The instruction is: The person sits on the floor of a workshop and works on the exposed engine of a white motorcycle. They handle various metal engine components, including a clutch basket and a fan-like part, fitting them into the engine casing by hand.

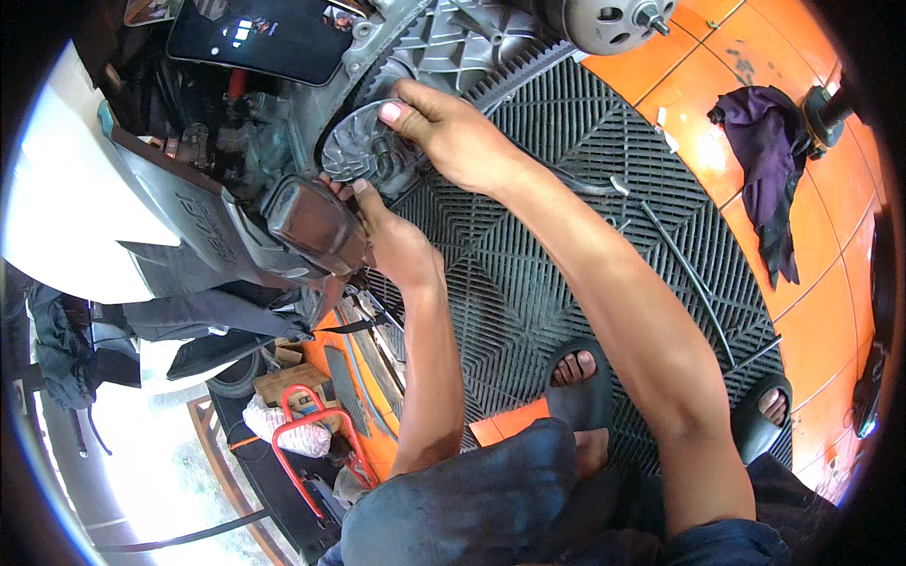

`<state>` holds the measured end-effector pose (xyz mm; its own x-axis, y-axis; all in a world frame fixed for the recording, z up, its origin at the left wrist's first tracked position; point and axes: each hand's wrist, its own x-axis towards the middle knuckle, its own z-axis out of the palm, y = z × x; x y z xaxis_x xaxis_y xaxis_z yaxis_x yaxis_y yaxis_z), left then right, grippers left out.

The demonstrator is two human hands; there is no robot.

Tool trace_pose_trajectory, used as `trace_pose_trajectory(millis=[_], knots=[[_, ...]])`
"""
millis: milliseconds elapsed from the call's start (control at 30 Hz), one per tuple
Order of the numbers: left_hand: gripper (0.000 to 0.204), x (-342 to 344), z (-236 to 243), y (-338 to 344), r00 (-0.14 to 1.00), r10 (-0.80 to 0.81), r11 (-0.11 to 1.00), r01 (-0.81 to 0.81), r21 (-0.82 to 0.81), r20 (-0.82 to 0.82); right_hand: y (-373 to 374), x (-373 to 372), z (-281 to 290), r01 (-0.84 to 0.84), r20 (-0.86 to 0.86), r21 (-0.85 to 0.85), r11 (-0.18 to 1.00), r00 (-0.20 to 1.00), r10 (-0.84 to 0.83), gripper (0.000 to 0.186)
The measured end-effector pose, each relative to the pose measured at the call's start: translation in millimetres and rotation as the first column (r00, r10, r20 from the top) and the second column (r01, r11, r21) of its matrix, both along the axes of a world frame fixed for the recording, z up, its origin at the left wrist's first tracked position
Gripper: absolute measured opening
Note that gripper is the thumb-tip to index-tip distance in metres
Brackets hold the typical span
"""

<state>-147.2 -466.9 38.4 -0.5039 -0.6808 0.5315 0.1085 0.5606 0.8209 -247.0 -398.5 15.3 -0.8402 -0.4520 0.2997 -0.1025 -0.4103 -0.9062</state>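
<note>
On the opened side of a scooter engine (377, 52), a round metal pulley face with fan fins (354, 151) sits at the left end of the casing. My right hand (453, 132) grips its upper right edge, thumb on the front. From below, my left hand (401, 245) holds the lower edge, its fingers partly hidden behind the scooter's dark part. A toothed black drive belt (519, 75) runs from near the pulley toward the upper right. There, a round metal clutch bell (604, 24) with holes and a central shaft shows.
A phone (260, 47) lies over the engine at upper left. The white scooter body (85, 189) fills the left. A long metal rod tool (689, 283) lies on the black grid mat (510, 274). Purple cloth (769, 151) and a power tool (826, 118) are on orange tiles at right.
</note>
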Motion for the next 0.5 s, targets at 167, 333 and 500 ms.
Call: trace_pose_trajectory(millis=[167,333,500], knots=[[0.041,2.1,-1.6,-3.0,0.999,-0.023,0.997,0.025,-0.077,0.021,7.2,-4.9,0.4,-0.037,-0.044,0.042,0.998,0.998,0.039,0.040],[0.048,16.9,-10.3,-9.8,0.998,-0.015,0.984,0.027,-0.176,0.068,13.4,-13.0,-3.1,0.015,-0.144,0.076,0.997,0.990,-0.003,0.037],[0.049,17.5,-13.0,-8.2,0.998,-0.020,0.995,0.026,-0.099,0.061,15.7,-15.0,-6.3,-0.013,-0.109,0.006,1.000,0.994,0.014,0.035]])
